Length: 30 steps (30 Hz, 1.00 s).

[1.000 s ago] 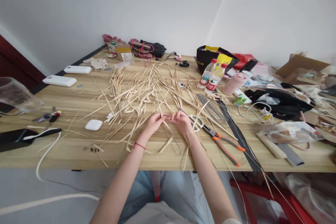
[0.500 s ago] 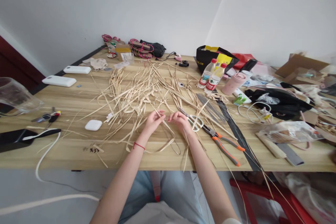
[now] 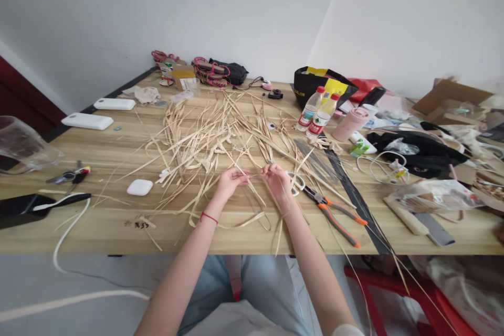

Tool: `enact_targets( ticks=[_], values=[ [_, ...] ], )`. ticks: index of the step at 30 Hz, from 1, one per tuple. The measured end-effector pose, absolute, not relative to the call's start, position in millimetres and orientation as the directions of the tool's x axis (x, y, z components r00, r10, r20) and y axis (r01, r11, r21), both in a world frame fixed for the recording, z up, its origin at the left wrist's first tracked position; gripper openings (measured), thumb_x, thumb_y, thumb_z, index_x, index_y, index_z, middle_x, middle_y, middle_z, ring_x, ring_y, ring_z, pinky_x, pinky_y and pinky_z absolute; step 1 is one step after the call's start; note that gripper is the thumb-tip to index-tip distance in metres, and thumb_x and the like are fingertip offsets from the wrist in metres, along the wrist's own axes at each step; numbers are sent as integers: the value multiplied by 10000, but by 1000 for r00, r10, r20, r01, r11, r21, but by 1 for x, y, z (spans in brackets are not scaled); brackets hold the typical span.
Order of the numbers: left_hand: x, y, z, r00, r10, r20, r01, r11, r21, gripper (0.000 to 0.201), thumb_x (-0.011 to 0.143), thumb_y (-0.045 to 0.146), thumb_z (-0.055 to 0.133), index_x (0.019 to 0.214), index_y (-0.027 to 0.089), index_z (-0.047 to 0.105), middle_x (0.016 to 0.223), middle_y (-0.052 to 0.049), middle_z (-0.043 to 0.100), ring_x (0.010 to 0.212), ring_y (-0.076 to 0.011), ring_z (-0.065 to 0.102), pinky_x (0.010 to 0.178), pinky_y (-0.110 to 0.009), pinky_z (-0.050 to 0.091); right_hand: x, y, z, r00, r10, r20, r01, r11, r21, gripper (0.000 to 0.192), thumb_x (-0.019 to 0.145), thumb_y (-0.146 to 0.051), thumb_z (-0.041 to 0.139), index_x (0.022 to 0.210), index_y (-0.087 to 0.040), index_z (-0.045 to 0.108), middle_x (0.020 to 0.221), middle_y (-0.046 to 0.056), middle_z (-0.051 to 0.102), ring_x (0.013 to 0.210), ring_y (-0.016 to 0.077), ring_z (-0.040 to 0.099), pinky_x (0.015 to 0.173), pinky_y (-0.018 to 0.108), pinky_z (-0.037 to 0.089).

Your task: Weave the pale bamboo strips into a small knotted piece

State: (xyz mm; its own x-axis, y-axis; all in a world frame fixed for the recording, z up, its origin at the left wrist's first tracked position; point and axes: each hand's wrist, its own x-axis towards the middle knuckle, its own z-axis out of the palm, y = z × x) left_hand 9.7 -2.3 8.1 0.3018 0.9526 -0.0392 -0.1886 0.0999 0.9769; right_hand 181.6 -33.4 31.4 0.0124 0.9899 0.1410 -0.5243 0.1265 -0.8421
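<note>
Pinching a thin pale straw strip (image 3: 255, 174) between them, the left hand (image 3: 228, 182) and the right hand (image 3: 279, 182) sit close together above the near middle of the light wooden table (image 3: 118, 223), the fingers of each closed narrowly on an end of that strip, which spans the short gap between the two hands. Just beyond the hands, farther in on the table, lies a loose heap of pale dried straw strips (image 3: 205, 136), spreading toward the far wall. Touching or nearly touching the right hand on its outer side are white-handled scissors (image 3: 296, 182), and just past those lie orange-handled pliers (image 3: 334, 214) pointing toward the near table edge. A small white rounded case (image 3: 139, 187) rests on the table well apart from the left hand, on its outer side. Beyond the pliers, toward the far side of the table, stand two clear plastic bottles with red caps (image 3: 317, 113).
</note>
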Motion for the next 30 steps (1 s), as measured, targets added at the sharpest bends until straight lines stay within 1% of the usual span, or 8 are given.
enact_targets(
  ticks=[6, 11, 14, 16, 20, 25, 27, 30],
  values=[
    [10, -4, 9, 297, 952, -73, -190, 134, 973, 323, 554, 322, 787, 775, 121, 662, 800, -74, 708, 698, -193, 667, 735, -408, 553, 183, -32, 31, 20, 990, 140, -514, 130, -848, 207, 704, -313, 564, 571, -220, 436, 656, 12, 472, 726, 190, 514, 750, 362, 439],
    [10, -5, 10, 326, 943, -67, -172, 128, 977, 290, 567, 318, 779, 741, 124, 652, 836, -80, 704, 724, -195, 662, 725, -395, 556, 188, -31, 30, 111, 982, 151, -570, 187, -800, 203, 707, -291, 560, 569, -221, 428, 651, 7, 459, 713, 181, 511, 765, 360, 431],
    [11, -5, 9, 368, 929, -41, -137, 98, 986, 278, 603, 308, 759, 781, 127, 646, 781, -63, 691, 724, -189, 656, 702, -379, 558, 192, -30, 30, 147, 976, 161, -585, 217, -781, 201, 709, -282, 556, 568, -220, 425, 655, 3, 451, 703, 171, 510, 755, 347, 432],
    [11, -5, 9, 391, 920, -24, -114, 75, 991, 292, 622, 293, 749, 840, 133, 640, 768, -50, 679, 722, -180, 650, 684, -359, 559, 194, -30, 30, 134, 976, 174, -573, 220, -789, 201, 715, -279, 553, 569, -218, 428, 658, 1, 455, 702, 166, 509, 743, 336, 429],
    [9, -7, 11, 407, 914, 1, -76, 33, 997, 331, 667, 310, 718, 938, 150, 616, 836, -51, 666, 741, -167, 643, 662, -317, 552, 191, -31, 28, 76, 976, 203, -549, 211, -809, 198, 716, -269, 571, 570, -213, 450, 659, 5, 484, 701, 167, 509, 715, 325, 416],
    [9, -6, 12, 351, 936, -3, -97, 40, 994, 313, 750, 431, 618, 885, 149, 612, 809, -44, 658, 742, -172, 636, 657, -313, 543, 186, -31, 24, 6, 983, 182, -504, 160, -849, 178, 710, -265, 602, 590, -208, 485, 654, 7, 504, 635, 157, 487, 648, 315, 395],
    [8, -4, 11, 315, 949, -15, -128, 58, 990, 342, 748, 460, 606, 878, 144, 620, 809, -44, 659, 720, -172, 631, 648, -318, 538, 185, -30, 23, 14, 985, 175, -501, 158, -851, 179, 704, -268, 612, 590, -209, 488, 641, 4, 499, 620, 154, 474, 641, 312, 386],
    [8, -1, 10, 252, 968, -4, -164, 46, 985, 345, 708, 458, 645, 850, 143, 631, 774, -36, 657, 708, -173, 623, 647, -311, 524, 185, -30, 23, 44, 984, 172, -499, 171, -849, 187, 703, -273, 609, 581, -210, 482, 626, 2, 486, 622, 153, 461, 655, 314, 377]
  ],
)
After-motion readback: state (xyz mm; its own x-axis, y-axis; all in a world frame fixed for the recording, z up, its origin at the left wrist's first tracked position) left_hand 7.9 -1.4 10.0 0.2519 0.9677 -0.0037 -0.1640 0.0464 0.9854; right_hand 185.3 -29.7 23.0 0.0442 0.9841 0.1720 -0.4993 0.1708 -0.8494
